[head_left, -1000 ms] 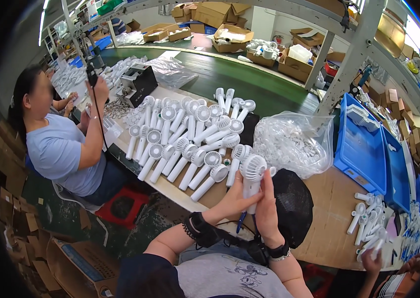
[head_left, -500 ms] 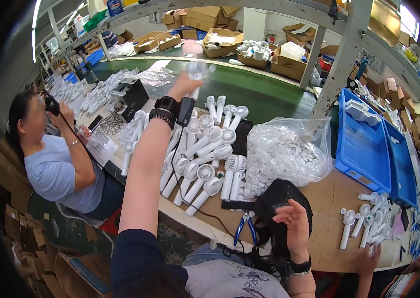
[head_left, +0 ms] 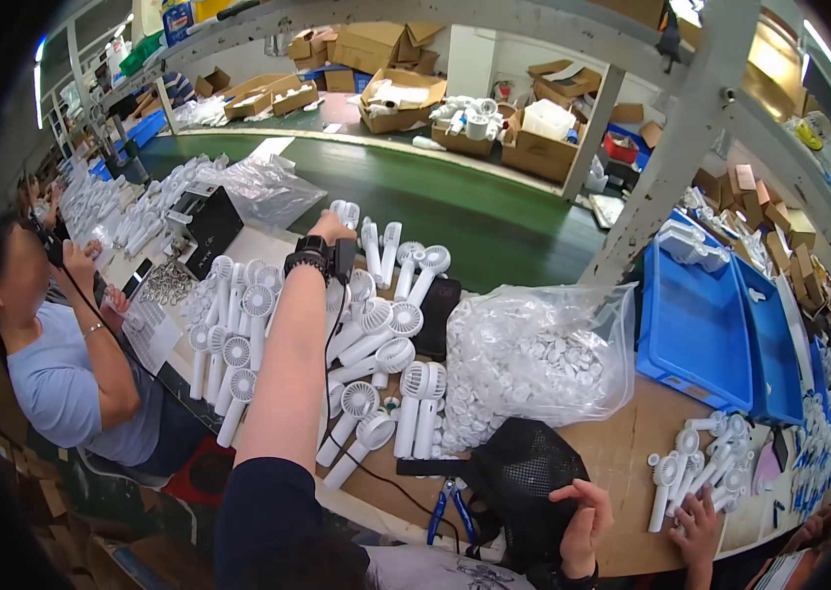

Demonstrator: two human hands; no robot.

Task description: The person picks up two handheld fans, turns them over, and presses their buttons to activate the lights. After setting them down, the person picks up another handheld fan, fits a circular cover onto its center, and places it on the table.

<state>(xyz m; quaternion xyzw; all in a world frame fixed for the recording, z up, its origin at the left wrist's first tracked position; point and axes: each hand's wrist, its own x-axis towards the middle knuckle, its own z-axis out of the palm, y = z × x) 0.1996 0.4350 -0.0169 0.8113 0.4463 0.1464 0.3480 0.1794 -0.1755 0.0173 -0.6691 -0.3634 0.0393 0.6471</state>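
My left arm reaches out over a pile of white handheld fans (head_left: 376, 315) on the bench. At the pile's far edge my left hand (head_left: 333, 230) is closed round a white handheld fan (head_left: 346, 212); its lower part is hidden by the hand. My right hand (head_left: 588, 523) hovers near the bench's front edge beside a black mesh bag (head_left: 529, 467), fingers curled loosely apart with nothing in them. Blue-handled pliers (head_left: 451, 511) lie left of that bag. Behind it stands a clear plastic bag (head_left: 543, 354) full of small white round parts.
Blue trays (head_left: 696, 334) sit at the right, with more fans (head_left: 701, 472) in front and another person's hand (head_left: 699, 531) by them. A seated person (head_left: 81, 374) holds a black device at left, near a black box (head_left: 204, 226). The green belt (head_left: 415, 187) runs behind a metal post.
My left hand has come down with the fan from above the belt to the pile's far edge. The view has shifted. My right hand has sunk lower, staying open.
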